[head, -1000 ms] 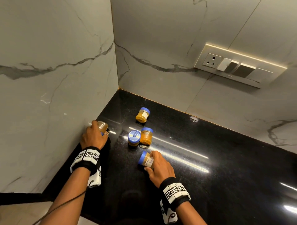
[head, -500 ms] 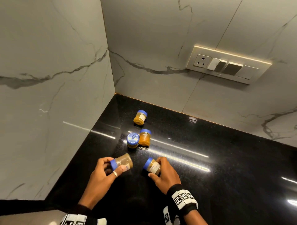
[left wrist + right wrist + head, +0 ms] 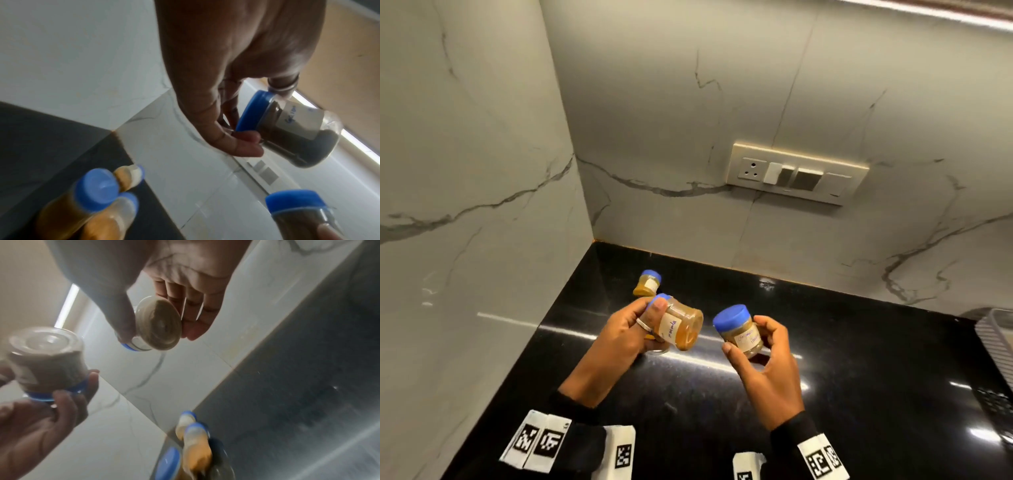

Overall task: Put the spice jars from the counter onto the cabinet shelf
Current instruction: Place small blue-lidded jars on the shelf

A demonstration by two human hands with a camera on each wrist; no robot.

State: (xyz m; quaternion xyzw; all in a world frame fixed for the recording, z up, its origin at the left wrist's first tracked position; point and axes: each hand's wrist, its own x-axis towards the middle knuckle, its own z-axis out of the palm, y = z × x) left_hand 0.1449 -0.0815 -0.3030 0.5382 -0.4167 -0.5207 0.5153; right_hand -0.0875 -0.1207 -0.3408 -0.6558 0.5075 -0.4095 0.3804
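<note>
Both hands now carry jars above the glossy black surface [image 3: 859,359]: the left hand [image 3: 626,337] grips a tilted blue-lidded jar of amber spice [image 3: 681,327], the right hand [image 3: 767,363] a blue-capped jar of brown powder [image 3: 739,330]. Half a second ago both were down low over the surface. Three similar jars [image 3: 92,203] remain there; no cabinet shelf shows, so nothing looks shelved yet.

**Spice jars: two lifted, three on the counter**

A tilted brown-filled jar [image 3: 679,327] and a blue-lidded labelled jar [image 3: 739,330] are held above the black counter [image 3: 859,359]. Three yellow-filled jars [image 3: 88,203] remain grouped near the corner.
</note>
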